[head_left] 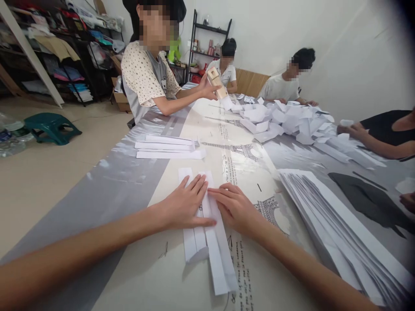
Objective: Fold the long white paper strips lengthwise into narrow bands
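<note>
Two folded white paper strips lie lengthwise before me on the tablecloth, a left paper strip (pixel 191 246) and a right paper strip (pixel 215 255). My left hand (pixel 184 205) rests flat across both, fingers spread and thumb reaching over the right strip. At that strip's upper part, my right hand (pixel 235 207) has its fingers drawn together on the paper, index fingertip near my left fingers. Part of the right thumb is hidden. Beyond my hands, several folded paper strips (pixel 167 149) lie side by side.
To the right is a thick stack of long white paper (pixel 324 224). A heap of folded white paper pieces (pixel 282 116) covers the far table. Opposite, a person (pixel 149 73) holds a wooden block (pixel 217 84); other people sit around. A green stool (pixel 52 125) stands on the floor.
</note>
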`<action>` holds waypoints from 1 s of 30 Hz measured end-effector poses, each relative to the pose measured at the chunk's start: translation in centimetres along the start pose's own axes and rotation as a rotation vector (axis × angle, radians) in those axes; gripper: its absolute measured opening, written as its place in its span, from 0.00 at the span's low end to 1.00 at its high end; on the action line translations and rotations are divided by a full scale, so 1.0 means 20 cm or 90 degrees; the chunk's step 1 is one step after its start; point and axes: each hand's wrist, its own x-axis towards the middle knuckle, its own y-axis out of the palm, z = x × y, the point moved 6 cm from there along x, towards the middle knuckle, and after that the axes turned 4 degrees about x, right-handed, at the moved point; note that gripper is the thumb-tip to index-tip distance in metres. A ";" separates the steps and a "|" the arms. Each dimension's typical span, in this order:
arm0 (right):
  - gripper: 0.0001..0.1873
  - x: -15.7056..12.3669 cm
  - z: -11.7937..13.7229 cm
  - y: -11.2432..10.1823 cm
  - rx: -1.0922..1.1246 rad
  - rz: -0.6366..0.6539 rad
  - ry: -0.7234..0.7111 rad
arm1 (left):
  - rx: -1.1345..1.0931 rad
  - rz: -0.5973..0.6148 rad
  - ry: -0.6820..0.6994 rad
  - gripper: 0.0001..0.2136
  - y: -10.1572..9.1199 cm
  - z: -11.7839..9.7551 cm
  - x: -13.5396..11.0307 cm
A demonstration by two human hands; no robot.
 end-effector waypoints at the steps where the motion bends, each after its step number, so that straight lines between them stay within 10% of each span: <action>1: 0.24 -0.02 -0.01 0.01 -0.005 -0.002 0.007 | 0.000 0.004 -0.002 0.51 0.00 0.00 0.00; 30: 0.20 -0.13 0.12 -0.07 0.035 0.136 -0.130 | 0.063 0.020 0.007 0.57 0.02 0.00 0.01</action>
